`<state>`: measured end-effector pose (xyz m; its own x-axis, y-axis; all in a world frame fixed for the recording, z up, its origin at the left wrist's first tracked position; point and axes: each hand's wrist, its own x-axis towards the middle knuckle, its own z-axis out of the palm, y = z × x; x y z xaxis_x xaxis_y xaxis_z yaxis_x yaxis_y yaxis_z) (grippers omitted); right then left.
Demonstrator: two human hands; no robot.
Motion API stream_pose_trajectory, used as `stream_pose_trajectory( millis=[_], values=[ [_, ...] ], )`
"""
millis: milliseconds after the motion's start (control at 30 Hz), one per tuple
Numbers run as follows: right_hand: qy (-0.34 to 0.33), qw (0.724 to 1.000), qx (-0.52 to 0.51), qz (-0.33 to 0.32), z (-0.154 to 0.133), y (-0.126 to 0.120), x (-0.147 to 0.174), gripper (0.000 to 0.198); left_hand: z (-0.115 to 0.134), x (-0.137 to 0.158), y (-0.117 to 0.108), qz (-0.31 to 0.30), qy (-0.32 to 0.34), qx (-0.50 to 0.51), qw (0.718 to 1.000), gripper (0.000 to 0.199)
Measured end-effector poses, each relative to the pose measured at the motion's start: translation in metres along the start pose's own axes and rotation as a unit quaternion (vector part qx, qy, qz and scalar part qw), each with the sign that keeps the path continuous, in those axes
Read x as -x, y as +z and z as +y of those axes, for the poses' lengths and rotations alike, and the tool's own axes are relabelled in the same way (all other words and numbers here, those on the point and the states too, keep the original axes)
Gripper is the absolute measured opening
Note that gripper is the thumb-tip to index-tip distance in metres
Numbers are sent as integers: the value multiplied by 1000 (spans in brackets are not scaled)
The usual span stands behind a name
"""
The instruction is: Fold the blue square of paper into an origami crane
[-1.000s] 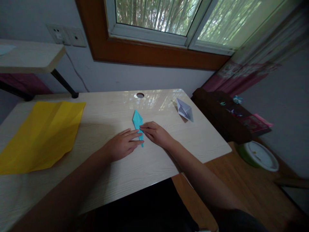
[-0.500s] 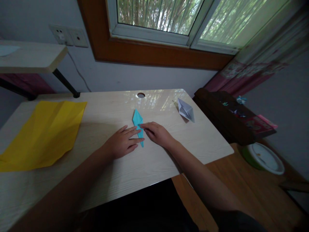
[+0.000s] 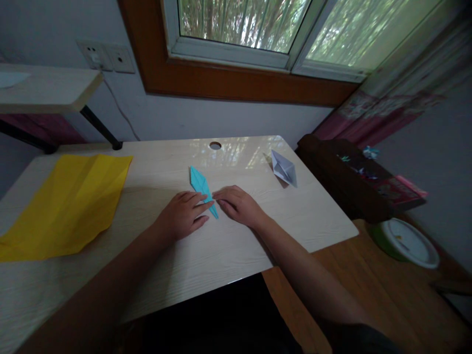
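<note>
A narrow folded blue origami paper [image 3: 199,183] lies slanted on the desk, its pointed ends at the upper left and lower right. Across its lower half rests my left hand [image 3: 183,214], palm down, fingers stretched and a little apart, covering part of the folds. At the paper's right edge, my right hand [image 3: 239,205] has its fingers close together and bent, tips touching or pinching that edge; the exact contact is too small to see. To the right stands a folded white paper [image 3: 283,169], apart from both hands.
A large yellow sheet [image 3: 77,206] covers the left of the desk [image 3: 236,255]. A raised shelf [image 3: 47,93] stands at the back left. Near the back edge is a round cable hole [image 3: 215,145]. A dark cabinet [image 3: 328,167] and a white-topped bin [image 3: 409,243] are at the right.
The blue paper has turned, its upper tip swinging left. My left hand has shifted slightly left, and my right fingertips have moved from on top of the paper to its right edge.
</note>
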<state>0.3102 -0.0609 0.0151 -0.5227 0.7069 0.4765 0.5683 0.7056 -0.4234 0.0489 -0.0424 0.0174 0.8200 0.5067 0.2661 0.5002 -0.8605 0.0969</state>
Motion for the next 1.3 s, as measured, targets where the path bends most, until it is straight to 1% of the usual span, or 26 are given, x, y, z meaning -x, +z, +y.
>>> stream_pose_trajectory(
  millis=[167,367,467,733,867,1167,1300],
  values=[
    [-53,999,5,-7,-2,0,1,23,-5,1,3,15,-23,-19,999,42],
    [-74,996,36,-34,-5,3,3,30,-5,2,6,25,-26,-22,999,42],
    [-77,994,63,-49,-8,4,4,34,-5,2,7,25,-28,-24,999,42],
    [-73,990,107,-58,-10,7,5,32,-3,4,7,32,-40,-26,998,42],
    [-71,990,113,-55,-11,8,4,29,-1,5,10,30,-66,-37,997,44],
    [-67,992,98,-50,-9,10,3,25,3,8,14,67,-116,-40,990,50],
    [-72,990,109,-49,-10,9,2,25,0,9,15,60,-134,-49,988,52]
  ],
)
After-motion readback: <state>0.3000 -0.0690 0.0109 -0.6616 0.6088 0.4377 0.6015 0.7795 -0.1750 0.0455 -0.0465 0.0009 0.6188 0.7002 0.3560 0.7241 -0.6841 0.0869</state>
